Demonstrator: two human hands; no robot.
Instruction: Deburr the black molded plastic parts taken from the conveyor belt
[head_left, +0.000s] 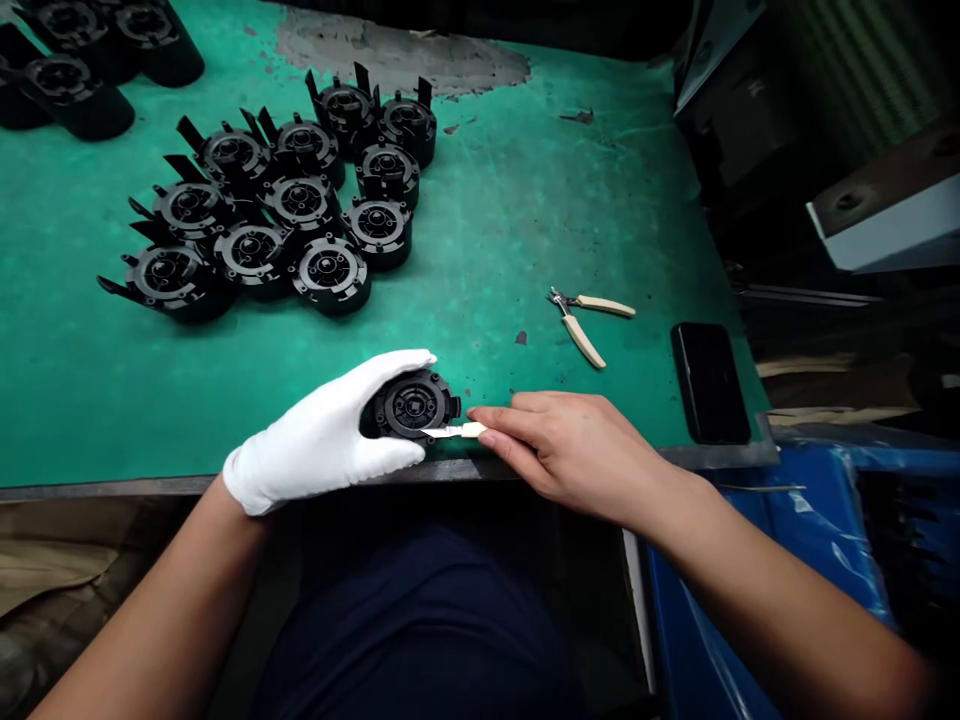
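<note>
Nowhere legible writing: black part point(415, 404), knife point(454, 431).

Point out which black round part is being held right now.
The black round part at the table's near edge, gripped by the gloved left hand. The others sit untouched in a cluster farther back.

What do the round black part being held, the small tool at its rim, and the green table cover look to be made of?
Round black part: likely moulded plastic, matte, with crisp ribs. Small cream-handled blade tool: pale handle, probably plastic; bright tip looks metal. Green table cover: seems a rubber or vinyl mat, worn through to grey at the far edge. The gloved left hand grips the part; the bare right hand holds the tool.
</note>
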